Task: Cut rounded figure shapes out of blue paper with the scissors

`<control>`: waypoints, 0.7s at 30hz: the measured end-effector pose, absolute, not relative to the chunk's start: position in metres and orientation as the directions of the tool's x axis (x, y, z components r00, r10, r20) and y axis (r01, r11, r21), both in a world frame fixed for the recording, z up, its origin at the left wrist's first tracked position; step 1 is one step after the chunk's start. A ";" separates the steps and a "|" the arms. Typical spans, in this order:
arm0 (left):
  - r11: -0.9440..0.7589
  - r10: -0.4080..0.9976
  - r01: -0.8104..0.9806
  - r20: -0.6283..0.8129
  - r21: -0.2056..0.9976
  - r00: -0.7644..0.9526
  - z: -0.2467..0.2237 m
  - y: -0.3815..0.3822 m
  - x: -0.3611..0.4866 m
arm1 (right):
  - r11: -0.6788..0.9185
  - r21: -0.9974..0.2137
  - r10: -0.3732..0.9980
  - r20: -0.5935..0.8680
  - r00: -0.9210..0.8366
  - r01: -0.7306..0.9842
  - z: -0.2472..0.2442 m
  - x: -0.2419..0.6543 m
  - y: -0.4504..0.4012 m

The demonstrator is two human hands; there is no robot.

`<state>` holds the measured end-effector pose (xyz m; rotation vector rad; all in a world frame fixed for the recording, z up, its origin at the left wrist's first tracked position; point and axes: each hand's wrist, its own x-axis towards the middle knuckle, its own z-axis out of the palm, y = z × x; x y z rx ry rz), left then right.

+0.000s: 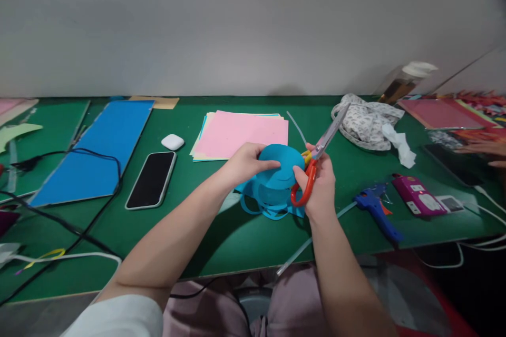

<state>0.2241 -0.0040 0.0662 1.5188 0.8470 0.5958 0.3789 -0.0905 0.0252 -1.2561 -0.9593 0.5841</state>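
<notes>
A round blue paper piece (281,160) is held between both hands above the green table. My left hand (250,162) pinches its left edge, thumb on top. With its thumb on the right edge of the paper, my right hand (319,181) also holds red-handled scissors (310,181), whose blades point up and away to the right. Below the round piece lie blue paper scraps and curled strips (272,213). Behind my hands is a stack of coloured paper with a pink sheet (243,131) on top.
Left are a phone (151,180), a white case (173,141), a blue board (98,152) and black cables. On the right lie a blue glue gun (377,210), a purple box (418,196) and a patterned cloth (361,124). Another person's hand (488,148) is at the far right.
</notes>
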 end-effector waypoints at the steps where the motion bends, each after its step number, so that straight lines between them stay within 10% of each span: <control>1: 0.014 0.804 0.166 -0.110 0.986 0.584 0.065 -0.004 0.224 | 0.240 -0.967 0.815 0.250 0.522 0.087 0.026 0.379 -0.090; 21: 0.064 0.847 0.002 -0.056 0.998 0.528 0.059 -0.011 0.233 | 0.169 -0.976 0.856 0.078 0.510 -0.135 0.025 0.372 -0.090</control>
